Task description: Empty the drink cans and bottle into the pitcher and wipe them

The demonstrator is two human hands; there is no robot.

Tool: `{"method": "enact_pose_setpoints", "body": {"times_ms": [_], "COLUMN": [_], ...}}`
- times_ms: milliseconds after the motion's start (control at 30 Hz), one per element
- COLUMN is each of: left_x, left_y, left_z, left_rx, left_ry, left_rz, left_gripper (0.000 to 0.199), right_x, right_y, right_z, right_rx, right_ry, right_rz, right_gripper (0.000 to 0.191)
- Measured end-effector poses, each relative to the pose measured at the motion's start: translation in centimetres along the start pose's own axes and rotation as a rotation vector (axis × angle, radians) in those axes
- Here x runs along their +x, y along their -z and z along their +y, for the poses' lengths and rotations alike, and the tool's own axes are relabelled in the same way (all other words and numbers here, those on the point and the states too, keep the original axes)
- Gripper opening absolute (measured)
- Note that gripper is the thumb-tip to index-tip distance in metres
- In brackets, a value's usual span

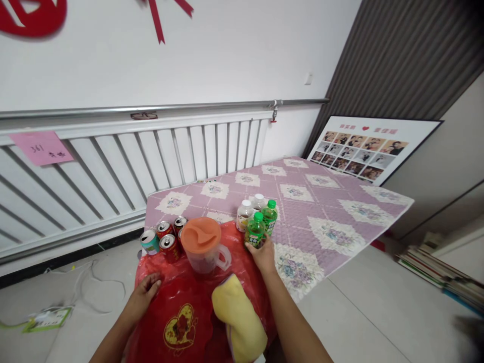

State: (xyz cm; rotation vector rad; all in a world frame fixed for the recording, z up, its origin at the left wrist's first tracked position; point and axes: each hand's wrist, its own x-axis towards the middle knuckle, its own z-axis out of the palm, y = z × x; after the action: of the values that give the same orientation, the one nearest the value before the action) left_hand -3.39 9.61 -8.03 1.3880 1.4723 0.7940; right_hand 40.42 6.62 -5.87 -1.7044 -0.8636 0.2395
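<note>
My right hand is closed round the lower part of a green-capped bottle with a green label, which stands upright. Right behind it are another green bottle and two white-capped bottles, grouped close together. My left hand rests at the left edge of a red tray printed with a gold heart, its fingers loosely bent and nothing visible in them. Between my hands stand a clear plastic pitcher with an orange lid and a rolled yellow cloth.
Several drink cans cluster left of the pitcher, on red plastic sheeting. A purple flowered cloth covers the table. Behind it runs a white radiator. A photo board leans at the right, near stacked books on the floor.
</note>
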Motion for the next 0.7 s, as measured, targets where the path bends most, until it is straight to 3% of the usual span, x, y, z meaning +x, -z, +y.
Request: {"method": "enact_pose_setpoints", "body": {"times_ms": [100,300,700], "left_x": [-0.2,-0.7,-0.7], "left_y": [0.0,0.1,0.2], "left_z": [0.5,1.7,1.4], "left_rx": [0.000,0.046,0.036], "left_ry": [0.010,-0.004,0.011], "left_rz": [-0.002,-0.018,-0.010], "left_gripper": [0.065,0.061,0.059], "right_x": [-0.6,-0.7,1.7], "right_y": [-0.9,-2.0,-2.7], "right_z": [-0.1,0.3,1.5], "right_rx": [-0.096,-0.162,-0.028], "right_ry": [-0.034,-0.036,0.017], "right_rz": [0.079,0.137,0.165], "right_gripper": [0.084,0.069,0.060]}}
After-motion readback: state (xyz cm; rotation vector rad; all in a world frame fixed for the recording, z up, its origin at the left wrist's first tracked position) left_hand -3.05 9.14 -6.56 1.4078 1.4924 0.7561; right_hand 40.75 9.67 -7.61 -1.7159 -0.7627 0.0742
